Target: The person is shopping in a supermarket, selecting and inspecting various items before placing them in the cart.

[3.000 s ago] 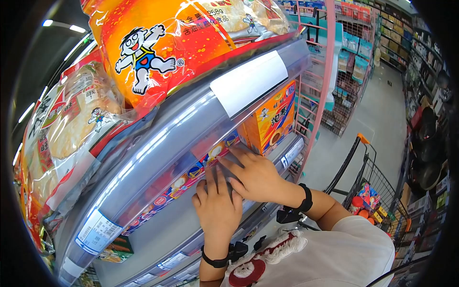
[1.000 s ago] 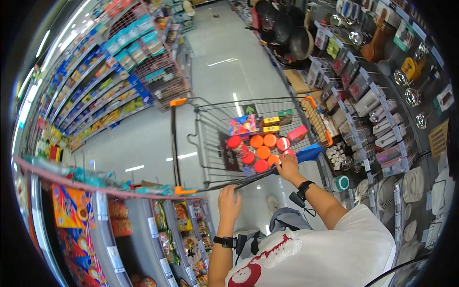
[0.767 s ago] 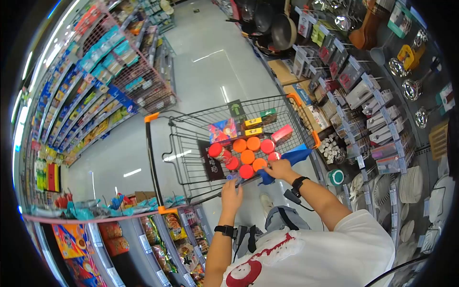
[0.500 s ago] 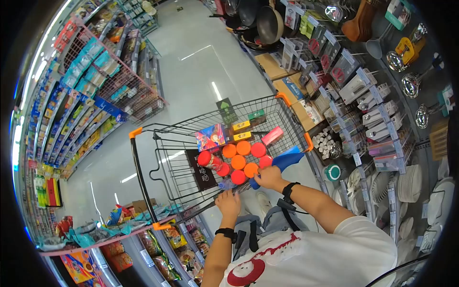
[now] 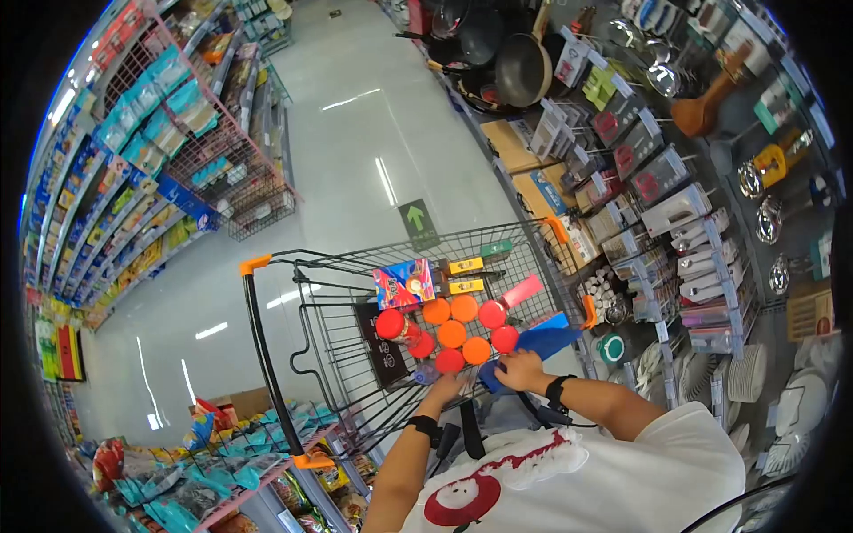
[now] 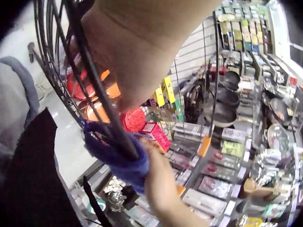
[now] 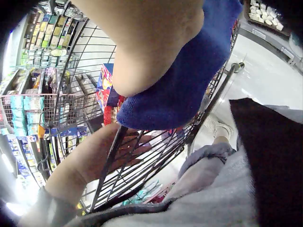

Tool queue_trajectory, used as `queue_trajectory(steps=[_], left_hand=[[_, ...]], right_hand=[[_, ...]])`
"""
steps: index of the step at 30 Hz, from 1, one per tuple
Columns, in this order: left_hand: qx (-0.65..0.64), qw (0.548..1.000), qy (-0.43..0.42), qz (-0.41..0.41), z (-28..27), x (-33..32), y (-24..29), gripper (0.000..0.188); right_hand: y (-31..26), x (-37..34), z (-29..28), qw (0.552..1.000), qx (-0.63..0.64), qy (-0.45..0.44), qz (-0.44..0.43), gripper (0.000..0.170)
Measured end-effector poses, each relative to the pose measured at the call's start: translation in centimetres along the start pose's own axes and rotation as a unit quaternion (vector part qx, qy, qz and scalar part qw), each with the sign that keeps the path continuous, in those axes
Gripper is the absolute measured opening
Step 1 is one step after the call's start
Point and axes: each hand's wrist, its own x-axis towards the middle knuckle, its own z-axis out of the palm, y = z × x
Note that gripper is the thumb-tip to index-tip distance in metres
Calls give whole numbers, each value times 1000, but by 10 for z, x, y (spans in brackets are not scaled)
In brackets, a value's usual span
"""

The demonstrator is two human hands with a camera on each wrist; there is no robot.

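In the head view, my right hand [image 5: 522,370] grips a blue cloth [image 5: 552,345] that hangs over the near rim of a wire shopping cart [image 5: 313,313]. The left wrist view shows the cloth [image 6: 128,163] wrapped round the dark rim bar, my right thumb lying along it. My left hand [image 5: 447,387] reaches over the same rim, left of the cloth. Its fingers [image 7: 137,150] look extended behind the cart wires in the right wrist view. Just beyond it stand several jars with red and orange lids [image 5: 451,334], beside a small clear purplish item [image 5: 426,373].
Also in the cart are a blue-red box [image 5: 403,283], yellow packs [image 5: 466,287] and a pink box [image 5: 521,290]. Kitchenware racks [image 5: 657,178] line the right side; pans [image 5: 522,69] hang further up. Snack bags [image 5: 191,480] fill a shelf at lower left. A tiled aisle [image 5: 355,142] runs ahead.
Both hands left the shelf edge and came to the cart. My right hand took hold of the blue cloth at the rim. My left hand moved from outside the rim to over it.
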Motion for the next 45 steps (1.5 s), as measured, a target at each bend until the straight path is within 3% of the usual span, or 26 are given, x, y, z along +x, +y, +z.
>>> queue_trajectory(steps=[2, 4, 5, 8, 10, 12, 13, 14, 17, 20, 23, 26, 29, 31, 34, 37, 40, 45], left_hand=[[17, 999, -2, 40, -22, 1, 5, 45], [68, 992, 0, 107, -38, 14, -5, 42], [-150, 989, 3, 8, -44, 19, -1, 37], [-326, 939, 24, -104, -72, 38, -1, 35], [-410, 903, 53, -112, -80, 47, 0, 34], [-460, 877, 71, -118, -81, 53, 10, 34], [-469, 872, 74, -120, -79, 55, 18, 34], [-476, 867, 77, -121, -78, 59, 25, 34], [-512, 856, 17, -75, -64, 84, 28, 45], [-486, 869, 69, -61, -61, 100, 58, 56], [-449, 887, 103, -15, -62, 124, 68, 66], [-467, 876, 117, -36, -67, 147, 72, 72], [-475, 874, 101, -38, -74, 161, 72, 72], [-445, 890, 101, -26, -71, 165, 71, 72], [-402, 907, 117, 55, -47, 188, 41, 72], [-392, 915, 85, 40, -55, 159, 70, 73], [-363, 921, 105, 97, -43, 164, 63, 74], [-379, 918, 115, 29, -52, 125, 114, 70]], right_hand=[[-5, 3, -2, 995, 8, -93, 31, 42], [-8, 5, -3, 991, 4, -125, 39, 46], [-10, 7, -3, 989, 3, -141, 41, 48], [-11, 15, -2, 981, 31, -184, 45, 46], [10, 31, 20, 949, 229, -193, 95, 45], [27, 59, 23, 884, 382, -209, 169, 42], [33, 68, 12, 896, 384, -149, 169, 39], [42, 85, 20, 930, 296, -101, 195, 38], [68, 128, 41, 916, 361, -5, 175, 46], [71, 166, 37, 948, 278, 1, 159, 53], [71, 195, 45, 947, 276, -8, 164, 61], [64, 216, 52, 943, 272, -62, 181, 65], [61, 223, 74, 945, 277, -50, 164, 61], [50, 223, 56, 947, 283, -45, 146, 58], [59, 223, 84, 960, 262, -36, 91, 58], [59, 210, 79, 955, 292, 56, 4, 47], [67, 206, 89, 956, 285, 44, 44, 42], [67, 187, 31, 943, 325, 53, -38, 38]])
